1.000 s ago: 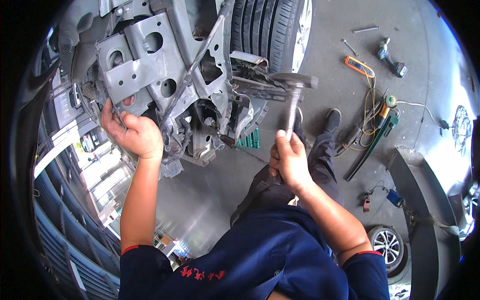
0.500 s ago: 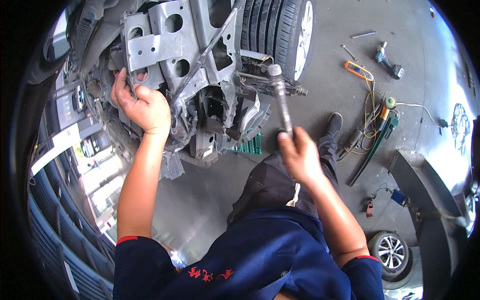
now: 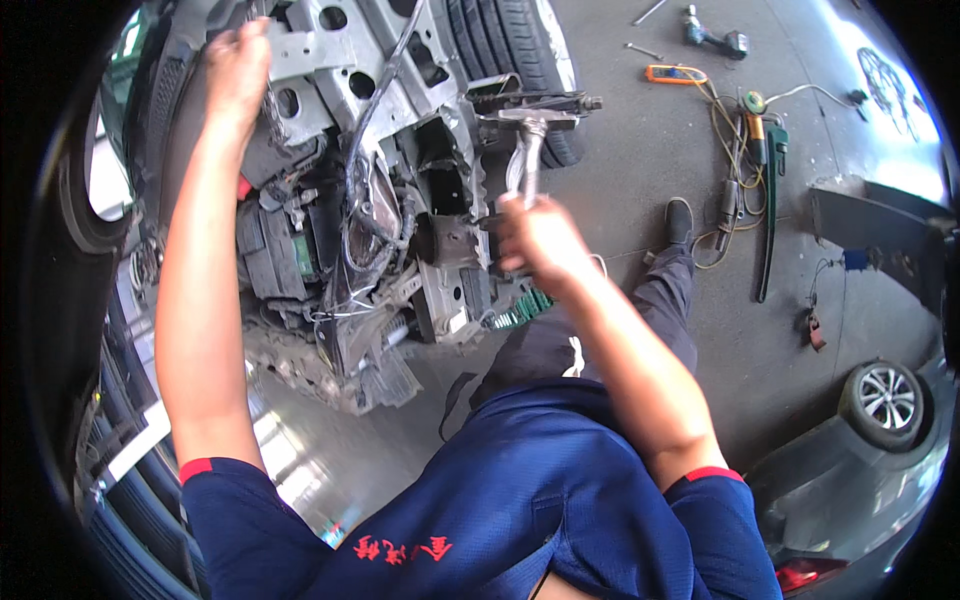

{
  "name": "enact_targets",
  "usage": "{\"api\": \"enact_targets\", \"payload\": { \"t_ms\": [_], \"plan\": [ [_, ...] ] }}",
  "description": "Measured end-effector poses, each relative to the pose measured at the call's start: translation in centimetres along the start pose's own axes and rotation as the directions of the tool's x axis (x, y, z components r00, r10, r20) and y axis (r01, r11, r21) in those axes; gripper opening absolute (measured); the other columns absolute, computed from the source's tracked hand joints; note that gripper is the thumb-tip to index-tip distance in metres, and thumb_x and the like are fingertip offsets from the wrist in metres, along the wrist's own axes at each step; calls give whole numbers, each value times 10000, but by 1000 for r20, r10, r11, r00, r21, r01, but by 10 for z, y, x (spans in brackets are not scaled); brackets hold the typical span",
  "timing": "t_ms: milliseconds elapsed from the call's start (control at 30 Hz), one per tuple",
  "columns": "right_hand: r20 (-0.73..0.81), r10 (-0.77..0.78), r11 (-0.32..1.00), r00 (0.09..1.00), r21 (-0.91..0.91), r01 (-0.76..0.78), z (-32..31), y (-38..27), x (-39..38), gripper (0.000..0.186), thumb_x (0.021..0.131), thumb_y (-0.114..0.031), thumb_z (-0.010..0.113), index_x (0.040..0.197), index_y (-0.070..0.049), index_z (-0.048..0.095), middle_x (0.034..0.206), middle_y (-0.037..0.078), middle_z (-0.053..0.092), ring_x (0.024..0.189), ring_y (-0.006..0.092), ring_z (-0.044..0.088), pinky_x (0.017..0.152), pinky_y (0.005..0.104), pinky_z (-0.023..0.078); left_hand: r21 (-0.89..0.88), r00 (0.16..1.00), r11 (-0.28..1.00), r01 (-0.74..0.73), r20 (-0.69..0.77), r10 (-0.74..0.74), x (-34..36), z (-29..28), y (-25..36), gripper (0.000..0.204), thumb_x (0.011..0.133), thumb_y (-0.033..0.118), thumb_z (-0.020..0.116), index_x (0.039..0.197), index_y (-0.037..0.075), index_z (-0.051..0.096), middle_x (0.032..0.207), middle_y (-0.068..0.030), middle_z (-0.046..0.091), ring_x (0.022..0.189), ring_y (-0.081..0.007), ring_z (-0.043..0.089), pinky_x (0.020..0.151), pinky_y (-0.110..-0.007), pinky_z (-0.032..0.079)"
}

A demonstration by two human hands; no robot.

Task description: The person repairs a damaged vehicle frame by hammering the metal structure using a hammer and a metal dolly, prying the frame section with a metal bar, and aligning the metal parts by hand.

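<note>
My right hand (image 3: pixel 543 240), a little blurred, is wrapped round the handle of a metal hammer (image 3: pixel 533 160). The hammer's head is raised beside the front tyre (image 3: pixel 520 60). At the far left my left hand (image 3: pixel 238 75) is closed against the edge of the car's bare grey inner body panel (image 3: pixel 345 50), round something thin that I cannot make out. A dark cable (image 3: pixel 375 105) runs across this holed panel. Below it lies the opened front end, with a black box-shaped unit (image 3: pixel 275 250) and loose wiring (image 3: pixel 345 310).
On the floor to the right are a cordless power tool (image 3: pixel 715 38), an orange meter-like device (image 3: pixel 675 75), an angle grinder (image 3: pixel 755 130), a long green pipe wrench (image 3: pixel 772 200) and tangled cords. A lift arm (image 3: pixel 870 215) and a grey car (image 3: pixel 850 480) stand beyond.
My left hand has moved up and away along the panel's left edge. My right hand still holds the hammer, shifted slightly left and farther out. The whole view has shifted too.
</note>
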State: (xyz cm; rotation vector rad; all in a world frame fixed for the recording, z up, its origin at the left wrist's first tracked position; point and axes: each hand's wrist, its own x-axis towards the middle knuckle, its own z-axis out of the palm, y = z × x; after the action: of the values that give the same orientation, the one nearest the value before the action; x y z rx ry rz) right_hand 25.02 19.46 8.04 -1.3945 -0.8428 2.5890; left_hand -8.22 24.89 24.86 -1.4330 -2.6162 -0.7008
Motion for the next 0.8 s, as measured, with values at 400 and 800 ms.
{"api": "enact_targets", "payload": {
  "t_ms": [400,800],
  "plan": [
    [-569,-818,-187,-82,128,974,-337,-121,-169,322,1034,-159,356,739,-91,465,649,47,464,537,143,437,552,277,444,-47,981,981,190,-16,-191,17,22,-25,703,855,411,573,1306,-124,511,1309,-323,579,1264,-387,555,1070,-404,409],
    [138,-255,959,957,166,232,-48,4,-61,266,969,-366,613,885,-130,523,652,-61,432,484,49,384,427,233,308,-48,979,978,203,-11,-204,10,19,-9,721,868,426,560,1329,-125,498,1304,-339,580,1281,-424,539,1081,-424,403]
  ]
}}
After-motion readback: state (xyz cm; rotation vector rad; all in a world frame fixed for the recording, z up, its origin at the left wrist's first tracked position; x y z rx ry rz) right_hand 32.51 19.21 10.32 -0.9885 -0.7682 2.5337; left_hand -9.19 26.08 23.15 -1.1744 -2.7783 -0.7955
